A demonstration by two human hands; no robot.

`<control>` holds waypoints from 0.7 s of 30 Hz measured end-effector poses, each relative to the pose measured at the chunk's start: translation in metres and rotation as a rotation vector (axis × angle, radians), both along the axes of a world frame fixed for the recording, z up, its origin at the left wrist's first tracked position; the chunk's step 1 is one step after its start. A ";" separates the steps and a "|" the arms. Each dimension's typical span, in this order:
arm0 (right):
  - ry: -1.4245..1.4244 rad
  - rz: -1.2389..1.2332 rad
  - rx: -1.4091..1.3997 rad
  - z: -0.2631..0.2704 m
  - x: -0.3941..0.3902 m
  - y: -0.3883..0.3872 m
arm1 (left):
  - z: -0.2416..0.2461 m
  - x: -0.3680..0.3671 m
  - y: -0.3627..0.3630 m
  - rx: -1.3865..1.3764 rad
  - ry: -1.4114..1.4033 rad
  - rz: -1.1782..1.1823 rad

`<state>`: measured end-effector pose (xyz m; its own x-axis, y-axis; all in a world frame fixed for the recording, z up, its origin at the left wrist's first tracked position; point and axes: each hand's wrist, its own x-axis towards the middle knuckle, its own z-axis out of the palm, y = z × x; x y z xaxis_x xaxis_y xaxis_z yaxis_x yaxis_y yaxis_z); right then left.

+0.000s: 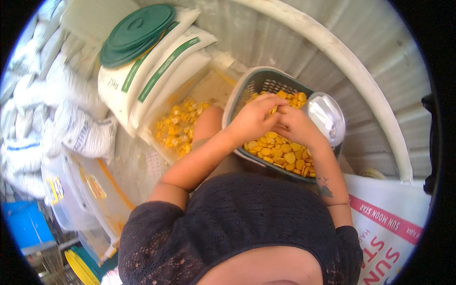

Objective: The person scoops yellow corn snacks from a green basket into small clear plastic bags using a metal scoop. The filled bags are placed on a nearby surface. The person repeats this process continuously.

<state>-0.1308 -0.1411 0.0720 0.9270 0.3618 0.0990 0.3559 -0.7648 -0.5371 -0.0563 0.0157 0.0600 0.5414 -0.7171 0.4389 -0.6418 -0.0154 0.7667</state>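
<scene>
My left hand (258,113) and my right hand (295,123) meet over a dark green plastic basket (245,85) with perforated walls. A small yellow piece (273,109) shows between the thumb and forefinger of my left hand. The curled fingers of my right hand touch the left; what they hold, if anything, is hidden. Below both hands, many flat, roundish yellow pieces (281,151) fill the basket. A round clear plastic tub (327,117) with something whitish inside sits at its right rim. Left of my knee, a shallow bin (167,155) holds more yellow pieces (180,124) mixed with whitish bits.
Printed white sacks (156,78) stand at the upper left, topped by a green round lid (138,34). Clear plastic boxes (80,199) and white sacks (83,131) crowd the left. A corrugated metal wall (342,89) curves behind the basket; a printed flour sack (388,213) lies right.
</scene>
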 end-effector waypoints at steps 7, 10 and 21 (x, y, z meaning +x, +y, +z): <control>-0.287 0.377 0.135 0.033 0.034 0.086 | 0.028 -0.003 0.121 0.325 -0.404 0.272; -0.386 0.469 0.126 0.024 0.059 0.129 | 0.011 -0.008 0.162 0.414 -0.299 0.414; -0.140 0.481 -0.111 -0.020 0.093 0.170 | -0.223 0.083 0.252 0.838 0.357 0.991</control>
